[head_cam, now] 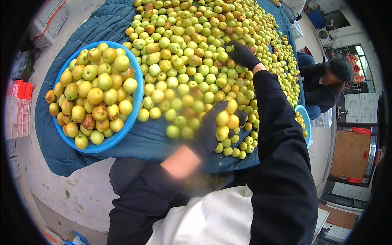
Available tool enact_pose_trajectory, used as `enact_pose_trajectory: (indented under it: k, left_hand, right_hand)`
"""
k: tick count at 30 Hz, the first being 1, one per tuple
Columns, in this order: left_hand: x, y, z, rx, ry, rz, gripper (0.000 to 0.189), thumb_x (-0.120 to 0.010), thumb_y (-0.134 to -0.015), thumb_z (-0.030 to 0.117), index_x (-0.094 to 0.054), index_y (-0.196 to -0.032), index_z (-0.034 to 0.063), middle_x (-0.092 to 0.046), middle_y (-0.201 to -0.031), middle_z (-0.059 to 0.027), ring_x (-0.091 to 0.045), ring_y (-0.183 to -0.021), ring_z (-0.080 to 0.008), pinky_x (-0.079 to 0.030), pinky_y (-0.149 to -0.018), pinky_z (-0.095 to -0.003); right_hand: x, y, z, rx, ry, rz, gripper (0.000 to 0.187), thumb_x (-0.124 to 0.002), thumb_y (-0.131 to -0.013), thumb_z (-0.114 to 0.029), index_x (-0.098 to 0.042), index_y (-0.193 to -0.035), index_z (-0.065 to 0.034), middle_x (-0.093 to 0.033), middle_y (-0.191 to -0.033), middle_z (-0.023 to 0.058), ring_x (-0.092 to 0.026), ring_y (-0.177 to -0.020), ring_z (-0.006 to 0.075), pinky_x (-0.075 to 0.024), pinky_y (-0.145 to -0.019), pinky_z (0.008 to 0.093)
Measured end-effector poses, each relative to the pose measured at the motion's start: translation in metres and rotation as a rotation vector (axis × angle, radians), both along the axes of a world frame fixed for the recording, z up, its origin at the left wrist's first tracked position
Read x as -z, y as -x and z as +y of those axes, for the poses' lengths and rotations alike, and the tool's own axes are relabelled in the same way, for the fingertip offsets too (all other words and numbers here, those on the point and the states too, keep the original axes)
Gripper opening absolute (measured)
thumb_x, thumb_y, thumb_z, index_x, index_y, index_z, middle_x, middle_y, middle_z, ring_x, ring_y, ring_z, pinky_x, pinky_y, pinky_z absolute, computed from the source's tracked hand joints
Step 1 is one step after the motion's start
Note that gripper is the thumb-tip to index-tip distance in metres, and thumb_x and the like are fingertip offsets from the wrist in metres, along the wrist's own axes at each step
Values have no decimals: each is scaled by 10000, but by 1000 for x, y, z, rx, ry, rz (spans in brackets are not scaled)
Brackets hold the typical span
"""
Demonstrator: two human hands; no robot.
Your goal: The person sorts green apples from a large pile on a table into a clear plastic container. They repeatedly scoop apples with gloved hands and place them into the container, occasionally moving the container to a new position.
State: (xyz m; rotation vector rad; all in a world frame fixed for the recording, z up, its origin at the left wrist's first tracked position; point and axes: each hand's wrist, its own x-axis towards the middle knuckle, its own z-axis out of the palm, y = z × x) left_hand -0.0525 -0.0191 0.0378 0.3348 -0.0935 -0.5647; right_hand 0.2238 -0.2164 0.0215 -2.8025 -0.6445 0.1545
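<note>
My left hand [208, 131], in a black glove, is shut on several yellow jujubes [226, 120] and holds them above the near edge of the pile. Farther out, my right hand [245, 56], also gloved in black, reaches into the pile of green and russet jujubes [183, 61]. Its finger and thumb are around a green jujube [229, 48]. Heaped with fruit, a round blue plastic basket [139, 92] stands to the left. Basket and pile both rest on a dark blue quilted cloth [147, 130]. A blur partly veils the left wrist and nearby fruit.
On the right sits another person [321, 85] in dark clothes, with a second blue basket [303, 114] of fruit nearby. Plastic crates [50, 23] are stacked at the far left. A pale pink crate [18, 118] holds red items. Scattered leaves [67, 193] lie on the concrete floor.
</note>
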Motion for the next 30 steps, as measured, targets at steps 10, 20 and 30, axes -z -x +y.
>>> enact_pose_trajectory:
  k: [10,20,30]
  left_hand:
    - [-28,-1,-3,-43,19,180,338,-364,-983,258,-490,-1222,54,-598,-1098,-106,-618,-920,-238,-532,-764,-356]
    - [-36,4,-2,35,266,168,390,-336,-999,275,-469,-1258,15,-558,-1206,-144,-588,-1049,-295,-514,-857,-423]
    - [-29,-1,-2,-89,213,-27,362,-448,-943,125,-467,-1276,-13,-548,-1241,-114,-553,-1107,-190,-456,-957,-322]
  right_hand:
    - [-118,176,8,274,-817,-21,173,-604,-894,-180,-602,-975,-27,-587,-855,-16,-513,-779,41,-418,-673,202]
    - [-89,177,-43,435,-612,-43,283,-593,-877,-239,-635,-1076,-42,-664,-830,73,-607,-721,127,-482,-649,272]
    - [-18,107,-37,361,-96,99,456,-607,-814,-344,-524,-1155,-53,-629,-1016,189,-606,-946,321,-473,-818,385]
